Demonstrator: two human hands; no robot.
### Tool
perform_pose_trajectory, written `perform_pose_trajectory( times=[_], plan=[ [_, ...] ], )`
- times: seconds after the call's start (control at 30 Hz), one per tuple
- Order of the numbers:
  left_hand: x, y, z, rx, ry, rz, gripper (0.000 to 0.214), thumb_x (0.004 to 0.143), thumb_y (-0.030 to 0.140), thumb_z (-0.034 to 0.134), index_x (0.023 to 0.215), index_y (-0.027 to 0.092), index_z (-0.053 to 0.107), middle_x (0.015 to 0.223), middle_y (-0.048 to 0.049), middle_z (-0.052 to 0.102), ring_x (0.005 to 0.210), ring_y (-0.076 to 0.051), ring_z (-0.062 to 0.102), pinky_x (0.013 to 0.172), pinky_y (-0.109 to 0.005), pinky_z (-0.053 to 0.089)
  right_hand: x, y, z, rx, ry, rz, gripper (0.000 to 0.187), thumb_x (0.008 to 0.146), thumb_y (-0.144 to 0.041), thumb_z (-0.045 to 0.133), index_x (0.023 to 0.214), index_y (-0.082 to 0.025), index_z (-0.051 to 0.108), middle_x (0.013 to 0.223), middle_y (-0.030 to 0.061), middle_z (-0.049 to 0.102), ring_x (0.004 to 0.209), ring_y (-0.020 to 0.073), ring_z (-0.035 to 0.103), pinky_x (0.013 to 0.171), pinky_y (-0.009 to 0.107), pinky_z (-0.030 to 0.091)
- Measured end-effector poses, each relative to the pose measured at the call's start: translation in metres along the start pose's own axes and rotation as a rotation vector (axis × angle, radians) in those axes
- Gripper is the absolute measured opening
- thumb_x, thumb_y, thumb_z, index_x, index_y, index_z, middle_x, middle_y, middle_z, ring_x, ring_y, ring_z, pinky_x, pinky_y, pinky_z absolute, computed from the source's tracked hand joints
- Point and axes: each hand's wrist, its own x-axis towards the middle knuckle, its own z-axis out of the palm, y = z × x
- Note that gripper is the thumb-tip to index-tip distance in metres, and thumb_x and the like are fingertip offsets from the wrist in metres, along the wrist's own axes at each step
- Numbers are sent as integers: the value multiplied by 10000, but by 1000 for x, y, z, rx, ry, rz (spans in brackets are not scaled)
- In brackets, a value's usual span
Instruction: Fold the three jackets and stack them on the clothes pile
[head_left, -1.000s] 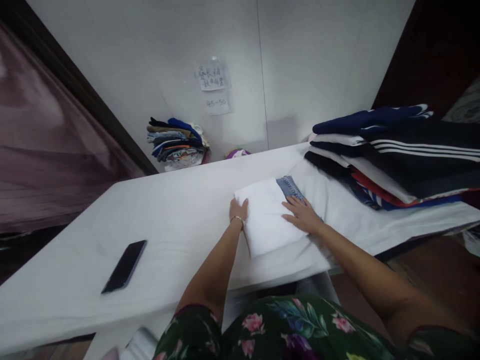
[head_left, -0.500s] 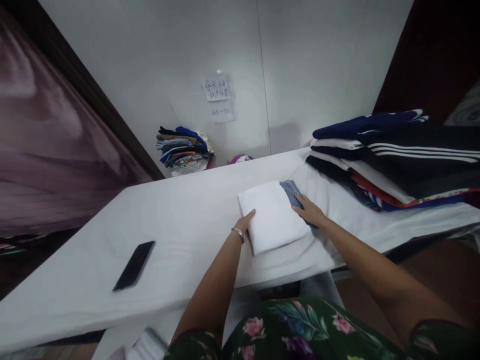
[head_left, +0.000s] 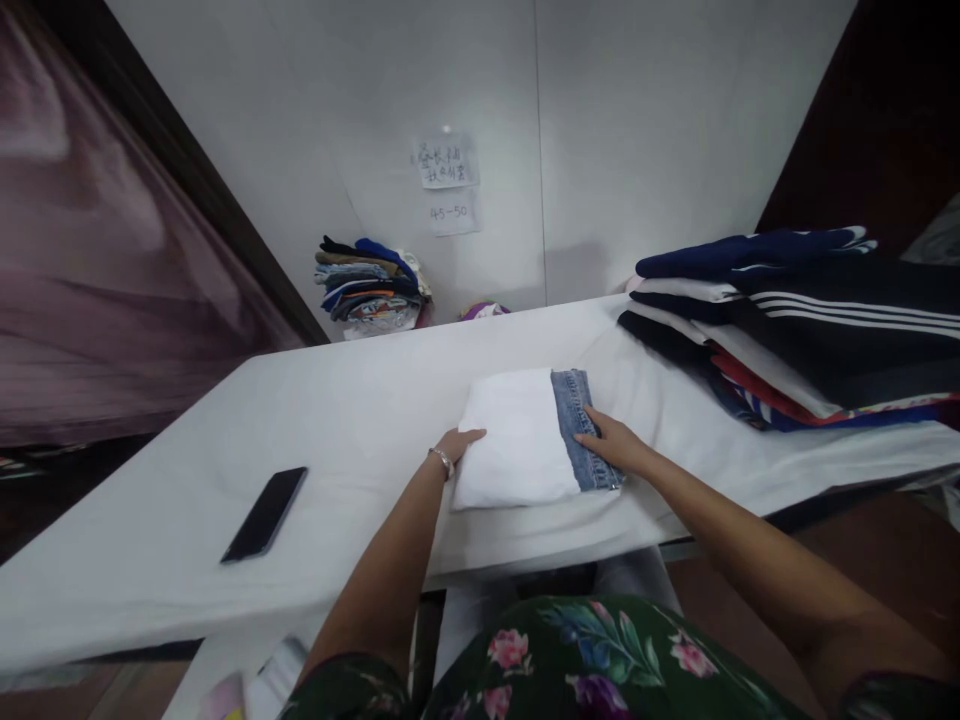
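Note:
In the head view, a folded garment (head_left: pixel 517 435) lies flat before me, white over most of its width with a blue denim strip (head_left: pixel 574 410) along the right side. My left hand (head_left: pixel 459 442) grips its left edge, thumb on top and the other fingers hidden at the edge. At the opposite side, my right hand (head_left: pixel 611 440) holds the denim strip, thumb and forefinger showing on the cloth. A silver bracelet (head_left: pixel 442 462) circles my left wrist.
A phone (head_left: pixel 266 513) lies on the white-covered table (head_left: pixel 337 420) to the left. Stacked dark clothes (head_left: pixel 847 340) stand on the right. Beyond the far edge is another clothes pile (head_left: pixel 371 285), below paper signs (head_left: pixel 450 180) on the wall. A pinkish curtain (head_left: pixel 112 250) hangs at left.
The folded garment has shifted left and turned to lie squarer to the table edge, and more of the denim strip shows. Both hands stay on it; my left hand has moved left with it.

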Motion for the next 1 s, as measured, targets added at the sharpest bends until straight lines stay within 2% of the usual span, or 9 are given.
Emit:
perform_pose_trajectory(
  times=[0.13, 0.23, 0.33, 0.43, 0.53, 0.63, 0.8, 0.9, 1.0],
  plan=[
    [-8, 4, 5, 251, 180, 111, 625, 642, 314, 772, 1205, 135, 569, 1310, -164, 556, 1233, -329, 493, 1040, -427, 390, 18, -27, -10, -314, 130, -102, 689, 852, -535, 456, 1424, -168, 346, 1507, 151, 277, 1380, 325, 257, 1073, 503, 299],
    [-25, 10, 28, 681, 316, 426, 703, 783, 412, 627, 1389, 150, 384, 1463, -145, 381, 1354, -284, 341, 1115, -439, 278, 48, -53, -13, -378, 174, -237, 666, 891, -541, 375, 1433, -159, 313, 1534, 152, 203, 1411, 314, 162, 1089, 524, 231],
    [-43, 2, 59, 1006, 254, 704, 656, 865, 534, 451, 1417, 194, 353, 1524, -105, 266, 1409, -270, 215, 1139, -503, 185, 80, -64, -4, -399, 111, -292, 663, 896, -575, 343, 1424, -175, 336, 1540, 131, 196, 1421, 301, 116, 1106, 540, 144],
    [-51, -20, 83, 1157, 134, 852, 616, 897, 576, 318, 1417, 248, 361, 1531, -57, 260, 1422, -258, 172, 1137, -543, 147, 104, -51, 10, -382, -65, -143, 720, 863, -647, 348, 1427, -199, 342, 1529, 119, 239, 1412, 298, 160, 1114, 530, 123],
    [-49, -40, 91, 1186, 139, 901, 596, 921, 539, 255, 1427, 236, 344, 1525, -52, 280, 1427, -239, 154, 1144, -542, 125, 116, -28, 22, -279, -185, 34, 828, 812, -723, 360, 1454, -204, 298, 1528, 116, 244, 1402, 279, 209, 1122, 461, 178],
    [-45, -45, 92, 1171, 148, 910, 601, 920, 539, 261, 1430, 231, 338, 1527, -52, 274, 1428, -242, 148, 1147, -540, 117, 120, -16, 26, -204, -173, 36, 876, 780, -753, 383, 1459, -208, 294, 1535, 103, 227, 1411, 270, 186, 1139, 428, 154],
    [-48, -33, 82, 1104, 72, 903, 562, 911, 529, 341, 1384, 235, 410, 1507, -67, 319, 1411, -255, 210, 1134, -548, 160, 112, -10, 16, 43, -144, 44, 869, 775, -741, 415, 1434, -178, 353, 1530, 93, 240, 1419, 239, 165, 1164, 386, 109],
    [-57, -33, 59, 998, 108, 903, 511, 899, 487, 420, 1335, 224, 464, 1489, -90, 350, 1399, -267, 243, 1122, -554, 189, 87, -2, 3, 283, -1, 125, 841, 783, -702, 452, 1426, -166, 368, 1517, 83, 276, 1407, 228, 214, 1167, 361, 137],
    [-67, -48, 27, 876, 161, 947, 624, 851, 490, 517, 1382, 187, 395, 1496, -125, 327, 1406, -291, 216, 1121, -549, 206, 48, 3, -8, 604, 62, 285, 839, 794, -635, 508, 1468, -196, 266, 1489, 80, 340, 1333, 244, 374, 1110, 384, 309]
  ],
)
